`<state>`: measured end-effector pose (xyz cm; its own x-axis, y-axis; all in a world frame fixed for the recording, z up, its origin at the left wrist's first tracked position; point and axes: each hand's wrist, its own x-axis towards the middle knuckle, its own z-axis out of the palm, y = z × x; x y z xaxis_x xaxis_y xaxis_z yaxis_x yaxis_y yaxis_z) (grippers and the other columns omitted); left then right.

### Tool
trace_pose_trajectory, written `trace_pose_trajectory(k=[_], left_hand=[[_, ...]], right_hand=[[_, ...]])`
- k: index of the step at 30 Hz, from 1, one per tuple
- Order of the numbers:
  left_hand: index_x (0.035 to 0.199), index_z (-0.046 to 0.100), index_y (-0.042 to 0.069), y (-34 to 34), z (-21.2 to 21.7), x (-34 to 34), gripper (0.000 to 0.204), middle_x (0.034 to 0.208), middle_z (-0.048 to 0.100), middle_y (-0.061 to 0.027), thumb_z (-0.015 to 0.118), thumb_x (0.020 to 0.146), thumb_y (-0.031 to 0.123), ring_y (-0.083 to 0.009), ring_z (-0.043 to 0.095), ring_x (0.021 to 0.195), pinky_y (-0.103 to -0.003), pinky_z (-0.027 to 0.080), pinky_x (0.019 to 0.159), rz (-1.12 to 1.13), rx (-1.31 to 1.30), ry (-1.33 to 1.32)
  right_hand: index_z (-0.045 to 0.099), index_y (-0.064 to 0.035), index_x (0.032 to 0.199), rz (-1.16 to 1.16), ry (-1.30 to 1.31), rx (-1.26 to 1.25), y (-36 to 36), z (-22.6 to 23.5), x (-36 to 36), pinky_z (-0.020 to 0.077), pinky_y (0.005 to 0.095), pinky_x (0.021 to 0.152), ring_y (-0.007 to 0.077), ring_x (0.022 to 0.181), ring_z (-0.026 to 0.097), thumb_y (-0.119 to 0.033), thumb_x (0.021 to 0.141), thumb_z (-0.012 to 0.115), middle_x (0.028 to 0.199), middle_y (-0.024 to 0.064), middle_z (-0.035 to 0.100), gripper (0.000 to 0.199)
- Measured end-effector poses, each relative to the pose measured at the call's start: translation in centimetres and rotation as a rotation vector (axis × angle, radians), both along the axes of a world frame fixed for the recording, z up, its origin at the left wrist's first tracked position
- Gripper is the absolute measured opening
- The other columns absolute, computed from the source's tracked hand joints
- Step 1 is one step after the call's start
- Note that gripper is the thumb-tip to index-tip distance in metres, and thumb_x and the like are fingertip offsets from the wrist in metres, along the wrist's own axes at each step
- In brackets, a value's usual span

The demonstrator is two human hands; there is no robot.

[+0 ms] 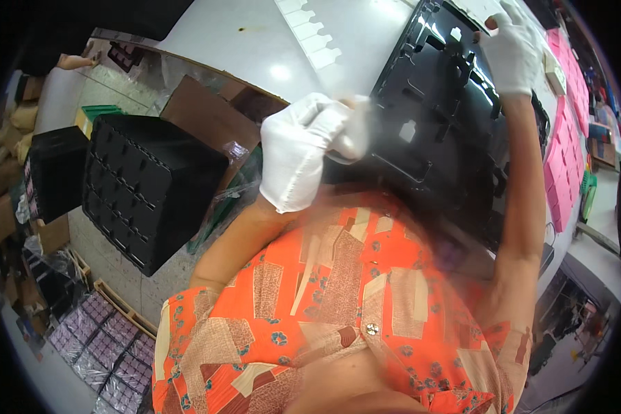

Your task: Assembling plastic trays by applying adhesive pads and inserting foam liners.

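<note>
A black moulded plastic tray (386,103) lies on the white table, tilted in view, with raised ribs and recesses. Two small white bottle-shaped pieces (408,131) rest on it, one near the middle and one towards its far end. My left hand (297,152), in a white glove, hovers at the tray's left edge with fingers curled together. Its fingertips are smeared by motion, and anything pinched in them is hidden. My right hand (510,55), also gloved, reaches over the tray's far right side, fingers bent and apart, with nothing visible in them.
A white strip with bottle-shaped tabs (310,34) lies on the table beyond my left hand. Pink moulded sheets (566,165) and a small white box (555,74) sit at right. Stacked black trays (152,186) and an opened cardboard box (210,114) stand at left; wrapped bundles (103,338) lie lower left.
</note>
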<state>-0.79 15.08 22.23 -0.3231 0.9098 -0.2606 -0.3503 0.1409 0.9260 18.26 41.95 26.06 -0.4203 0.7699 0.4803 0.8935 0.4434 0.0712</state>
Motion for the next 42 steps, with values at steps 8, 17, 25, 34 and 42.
trace_pose_trajectory(k=[8,17,25,34,42], left_hand=[[0.123,0.063,-0.008,-0.1,3.2,3.2,0.033,0.098,0.07,-0.0104,0.064,0.092,0.006,-0.0141,0.067,0.08,-0.024,0.051,0.076,-0.093,-0.051,-0.043],[0.104,0.068,-0.006,0.1,3.5,4.1,0.017,0.084,0.069,-0.0021,0.066,0.094,0.007,-0.0059,0.064,0.078,-0.019,0.05,0.065,-0.183,0.017,-0.104],[0.087,0.071,-0.002,1.9,3.3,5.9,0.012,0.074,0.065,0.0,0.069,0.09,0.01,-0.0029,0.056,0.06,-0.019,0.043,0.056,-0.151,-0.032,0.017],[0.097,0.067,-0.005,0.9,3.1,5.2,0.029,0.073,0.063,-0.0053,0.063,0.094,0.024,-0.0104,0.052,0.056,-0.024,0.039,0.054,-0.108,-0.026,0.175],[0.096,0.066,-0.005,1.4,2.2,4.6,0.029,0.076,0.064,-0.0079,0.064,0.095,0.024,-0.0097,0.05,0.052,-0.023,0.039,0.052,-0.107,-0.018,0.143]], right_hand=[[0.071,0.0026,0.099,0.237,0.775,-0.924,-19.3,3.8,0.8,0.0526,0.0256,0.069,0.0113,0.073,0.065,-0.009,0.084,0.073,0.083,0.008,0.072,0.018],[0.068,0.0021,0.094,0.101,1.107,-0.981,-22.4,1.4,1.8,0.0476,0.0222,0.056,0.0057,0.063,0.057,-0.003,0.085,0.074,0.078,0.0032,0.068,0.012],[0.068,-0.0098,0.094,0.601,0.36,0.182,-23.0,-1.9,3.6,0.0475,0.0432,0.083,0.027,0.094,0.059,-0.003,0.067,0.077,0.102,0.006,0.063,0.03],[0.067,0.0022,0.096,-0.019,0.923,-0.342,-12.5,1.3,14.8,0.0505,0.0296,0.089,0.0175,0.097,0.067,0.003,0.089,0.06,0.118,0.0132,0.064,0.01],[0.07,-0.0037,0.097,0.095,0.316,-0.351,-1.0,-2.9,24.0,0.0445,0.0367,0.101,0.0318,0.123,0.055,-0.016,0.087,0.069,0.131,0.0186,0.06,0.015]])
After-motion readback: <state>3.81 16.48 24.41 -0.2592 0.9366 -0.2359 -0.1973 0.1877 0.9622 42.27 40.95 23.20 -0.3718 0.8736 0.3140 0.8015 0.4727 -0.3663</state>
